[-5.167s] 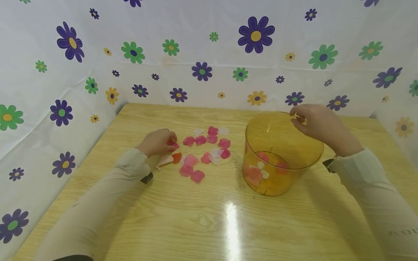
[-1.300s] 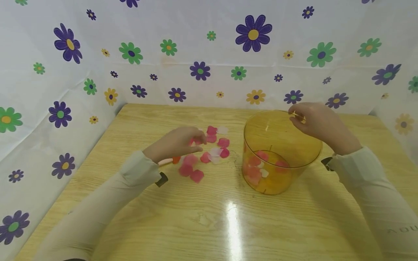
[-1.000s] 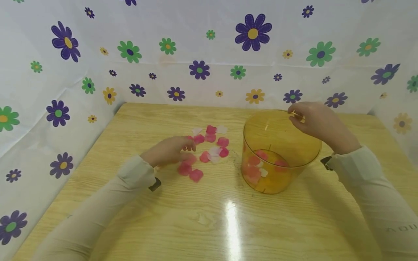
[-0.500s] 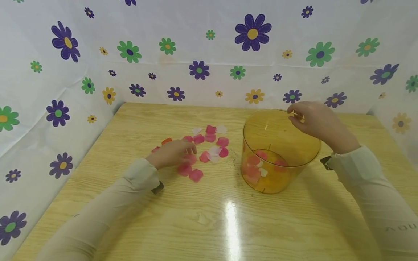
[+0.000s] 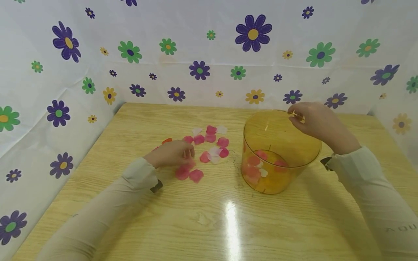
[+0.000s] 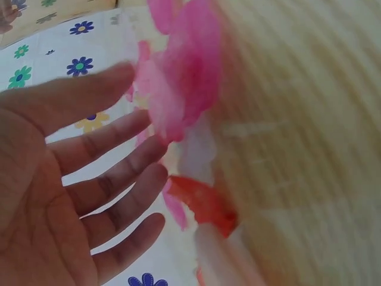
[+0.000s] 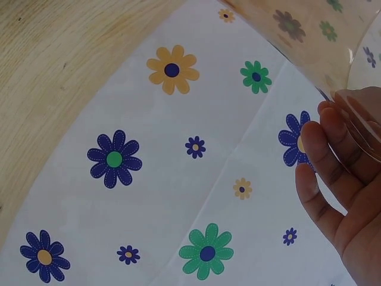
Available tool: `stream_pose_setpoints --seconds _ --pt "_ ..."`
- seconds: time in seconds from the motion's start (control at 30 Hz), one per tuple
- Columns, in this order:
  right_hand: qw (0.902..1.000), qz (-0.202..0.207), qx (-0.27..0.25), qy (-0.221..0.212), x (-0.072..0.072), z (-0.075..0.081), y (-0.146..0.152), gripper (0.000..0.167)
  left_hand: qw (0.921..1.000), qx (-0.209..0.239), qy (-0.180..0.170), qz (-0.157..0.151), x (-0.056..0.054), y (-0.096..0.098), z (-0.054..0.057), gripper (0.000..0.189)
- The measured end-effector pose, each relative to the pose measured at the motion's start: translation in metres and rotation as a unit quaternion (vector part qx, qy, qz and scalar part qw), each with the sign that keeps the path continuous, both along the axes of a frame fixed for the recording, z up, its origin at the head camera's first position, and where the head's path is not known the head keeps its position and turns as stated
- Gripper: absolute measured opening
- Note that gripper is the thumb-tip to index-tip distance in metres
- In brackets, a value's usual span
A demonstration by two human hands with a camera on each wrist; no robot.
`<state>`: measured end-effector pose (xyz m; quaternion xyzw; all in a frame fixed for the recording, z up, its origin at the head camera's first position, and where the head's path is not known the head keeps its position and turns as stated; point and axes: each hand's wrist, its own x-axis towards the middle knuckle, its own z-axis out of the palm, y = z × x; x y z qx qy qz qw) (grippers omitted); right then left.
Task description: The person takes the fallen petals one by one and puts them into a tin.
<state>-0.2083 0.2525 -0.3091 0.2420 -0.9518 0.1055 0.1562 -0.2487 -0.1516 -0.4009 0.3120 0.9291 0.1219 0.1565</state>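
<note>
My left hand (image 5: 169,154) reaches low over scattered artificial flower petals on the table. In the left wrist view its thumb and fingers stand apart, fingertips right at the edge of a pink petal (image 6: 164,98). Beside that lies a red petal (image 6: 205,202). Just below the hand, in the head view, are two darker pink petals (image 5: 196,175). My right hand (image 5: 318,123) pinches the far rim of a see-through amber bucket (image 5: 284,136), which stands upright on the table. Pink and white petals (image 5: 253,172) lie inside it.
More pink and white petals (image 5: 210,138) are spread between my left hand and the bucket. Wood-grain table (image 5: 183,224) runs to a white flower-print cloth (image 5: 147,32) behind and on both sides.
My left hand went right over the petals, then drew back left and down. In the last half second its fingers bent slightly and the nearest pink petals shifted. My right hand stayed at the rim.
</note>
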Motion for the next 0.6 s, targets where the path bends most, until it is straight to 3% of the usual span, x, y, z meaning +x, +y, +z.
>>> stream_pose_setpoints --seconds 0.27,0.6 --pt "1.0000 -0.002 -0.002 -0.003 0.0005 0.0006 -0.0011 0.013 0.9996 -0.002 -0.026 -0.006 0.0046 -0.0017 0.0044 0.018" --pt "1.0000 -0.003 -0.002 0.003 0.0011 -0.0001 -0.0014 0.012 0.9999 -0.013 0.005 0.002 0.0055 -0.0002 0.0064 0.011"
